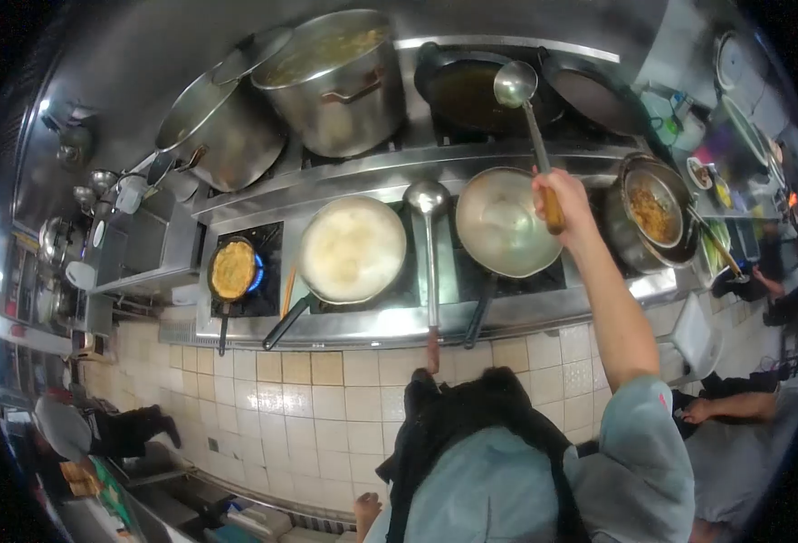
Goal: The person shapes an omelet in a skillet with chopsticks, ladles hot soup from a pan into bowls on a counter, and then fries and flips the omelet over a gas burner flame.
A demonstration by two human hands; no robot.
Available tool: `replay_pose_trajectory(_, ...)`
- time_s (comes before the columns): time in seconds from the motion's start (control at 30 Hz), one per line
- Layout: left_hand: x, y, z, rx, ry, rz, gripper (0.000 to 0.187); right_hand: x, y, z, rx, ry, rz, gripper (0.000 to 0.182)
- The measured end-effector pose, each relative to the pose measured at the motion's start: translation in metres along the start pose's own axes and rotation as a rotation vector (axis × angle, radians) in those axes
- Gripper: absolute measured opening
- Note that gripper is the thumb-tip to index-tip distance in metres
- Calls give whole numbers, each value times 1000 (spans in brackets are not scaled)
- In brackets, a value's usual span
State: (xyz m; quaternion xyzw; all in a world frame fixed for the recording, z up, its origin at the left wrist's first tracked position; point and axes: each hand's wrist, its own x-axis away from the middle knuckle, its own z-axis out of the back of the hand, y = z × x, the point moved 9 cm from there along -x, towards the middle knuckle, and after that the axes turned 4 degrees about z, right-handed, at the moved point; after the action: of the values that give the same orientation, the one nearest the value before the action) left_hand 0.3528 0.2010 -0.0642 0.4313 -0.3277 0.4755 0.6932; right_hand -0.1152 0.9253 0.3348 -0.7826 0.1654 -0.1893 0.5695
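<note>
Long steel stove surface (507,312) carries two tall steel stockpots (344,86) at back, burners in front. Empty round steel wok (505,222) sits beside wide pan of pale liquid (353,249). Right hand (563,201), grip clenched on wooden handle of long steel ladle (516,84), bowl raised over dark wok behind. Left hand unseen.

My ladle (516,83) is silver with a tan wooden handle. My wok (502,222) shines steel-grey. My sleeve (645,425) is pale blue, the floor tiles (326,398) cream, the omelette (233,269) yellow-green.
</note>
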Motion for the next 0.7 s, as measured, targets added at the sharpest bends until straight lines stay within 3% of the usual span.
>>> replay_pose_trajectory(0.07,-6,-7,2,-151,-36,-130,44,-3,2,-5,-102,-8,-18,23)
replay_pose_trajectory(0.1,-16,-14,1,-361,-53,-304,43,-5,2,-4,-100,-8,-16,23)
replay_pose_trajectory(0.13,-25,-20,-2,-647,-34,-542,43,-7,4,-3,-270,-34,-62,26)
replay_pose_trajectory(0.17,-34,-34,-15,-1123,58,-965,42,-7,3,-2,-441,-55,-102,29)
replay_pose_trajectory(0.23,-42,-20,9,-587,-33,-506,42,-8,-9,7,-533,-85,-74,30)
replay_pose_trajectory(0.3,-38,0,18,-261,-45,-247,42,-9,-25,17,-620,-171,-69,32)
replay_pose_trajectory(0.33,-28,18,19,-192,-42,-205,41,-8,-32,26,-620,-158,-58,32)
replay_pose_trajectory(0.43,-2,53,19,-123,-30,-187,41,-8,-58,67,-134,55,52,27)
replay_pose_trajectory(0.7,39,57,-5,-125,17,-164,40,-45,-73,175,55,178,118,13)
